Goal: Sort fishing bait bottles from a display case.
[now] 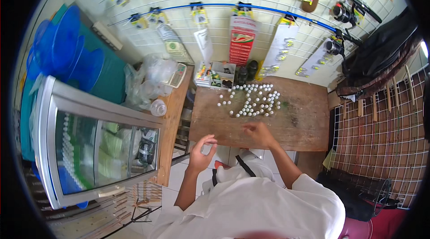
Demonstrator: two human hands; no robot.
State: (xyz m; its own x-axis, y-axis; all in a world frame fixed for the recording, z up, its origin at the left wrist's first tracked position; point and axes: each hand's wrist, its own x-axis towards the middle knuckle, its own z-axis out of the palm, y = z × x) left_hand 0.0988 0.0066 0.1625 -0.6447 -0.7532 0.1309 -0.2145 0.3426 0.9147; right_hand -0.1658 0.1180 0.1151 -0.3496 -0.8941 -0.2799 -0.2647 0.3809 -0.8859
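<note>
My left hand [202, 154] is raised near the front left edge of the wooden table [221, 126], its thumb and fingers apart around nothing. Over the tabletop, my right hand [260, 134] points leftward with its fingers loosely bent and slightly apart; I see nothing held in it. It is just in front of a cluster of small white-capped bottles [250, 106]. Several of these stand close together, with gaps in the group and a few set apart on the left. Their bodies are mostly hidden beneath the caps from this steep angle.
A divided white box [223, 74] and dark bottles [252, 68] stand at the table's back. To the left are a glass-door cabinet [111, 151] and clear plastic bags [154, 71]. Fishing rods, one blue [215, 4], hang on the wall grid; another wire grid [379, 138] is at right.
</note>
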